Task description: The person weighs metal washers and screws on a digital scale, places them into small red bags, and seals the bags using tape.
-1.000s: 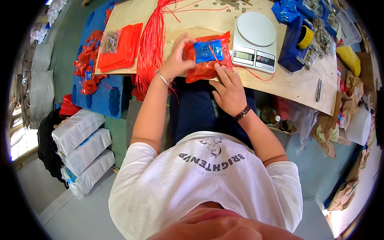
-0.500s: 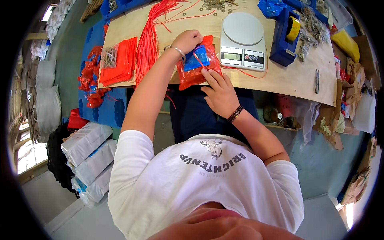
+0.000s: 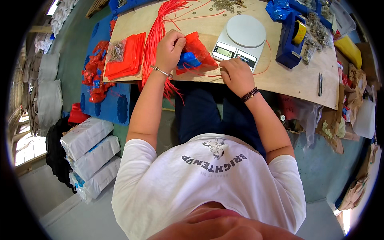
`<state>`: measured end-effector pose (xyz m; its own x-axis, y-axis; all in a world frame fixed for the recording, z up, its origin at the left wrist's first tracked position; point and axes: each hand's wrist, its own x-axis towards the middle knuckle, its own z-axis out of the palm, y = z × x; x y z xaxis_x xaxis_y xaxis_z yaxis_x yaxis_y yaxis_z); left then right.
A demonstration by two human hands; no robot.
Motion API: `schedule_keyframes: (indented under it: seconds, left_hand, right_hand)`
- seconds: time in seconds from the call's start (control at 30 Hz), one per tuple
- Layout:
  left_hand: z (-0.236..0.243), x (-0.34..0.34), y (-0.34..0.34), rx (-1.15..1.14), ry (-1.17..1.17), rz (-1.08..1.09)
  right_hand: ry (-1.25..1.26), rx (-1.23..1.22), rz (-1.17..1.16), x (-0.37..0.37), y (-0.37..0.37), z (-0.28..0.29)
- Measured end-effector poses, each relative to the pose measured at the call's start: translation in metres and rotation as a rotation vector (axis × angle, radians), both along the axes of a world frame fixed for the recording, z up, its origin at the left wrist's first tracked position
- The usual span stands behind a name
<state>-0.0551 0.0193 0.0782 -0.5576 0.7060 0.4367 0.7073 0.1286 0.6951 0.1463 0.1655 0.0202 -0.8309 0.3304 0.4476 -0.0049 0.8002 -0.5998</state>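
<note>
A red plastic bag (image 3: pixel 202 50) with a blue patch is tilted over the front edge of the wooden table. My left hand (image 3: pixel 171 48) is closed on the bag's left upper edge, thumb on top. My right hand (image 3: pixel 239 75), its fingers bent together, is just in front of the kitchen scale (image 3: pixel 245 32). A thin red plastic cord (image 3: pixel 208 75) runs from under the bag into the right hand and comes out beyond it, curving around the scale's right side. The right fingertips are close to the bag's right corner; whether they touch it is unclear.
Left of my left arm lie a bundle of red plastic strips (image 3: pixel 157 28) and a stack of flat red bags (image 3: pixel 127 58). A blue tape dispenser (image 3: pixel 289 44) stands right of the scale, with small snips (image 3: pixel 320 85) nearer the right edge. Metal washers (image 3: pixel 226 5) lie at the back.
My left hand has shifted left and lifted the bag's upper edge. The right hand has come off the bag and moved right, to the scale's front. The scale has turned slightly.
</note>
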Motion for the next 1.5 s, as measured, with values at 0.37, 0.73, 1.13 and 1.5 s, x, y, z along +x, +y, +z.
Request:
schedule_keyframes:
  seconds: [0.37, 0.73, 1.13, 1.5]
  left_hand:
    - [-0.013, 0.0, 0.0, 0.089, -0.085, -0.054]
    - [-0.004, 0.0, 0.008, 0.011, -0.093, -0.114]
    - [-0.003, 0.007, 0.0, -0.039, -0.16, -0.082]
    - [-0.017, 0.003, -0.001, 0.064, -0.228, -0.065]
  right_hand:
    - [-0.043, 0.182, -0.148, -0.008, 0.035, 0.015]
    - [-0.206, -0.972, 0.098, -0.058, 0.016, -0.008]
    - [-0.106, -0.792, -0.109, -0.054, -0.001, 0.002]
    - [-0.042, -0.759, -0.231, -0.06, 0.004, 0.022]
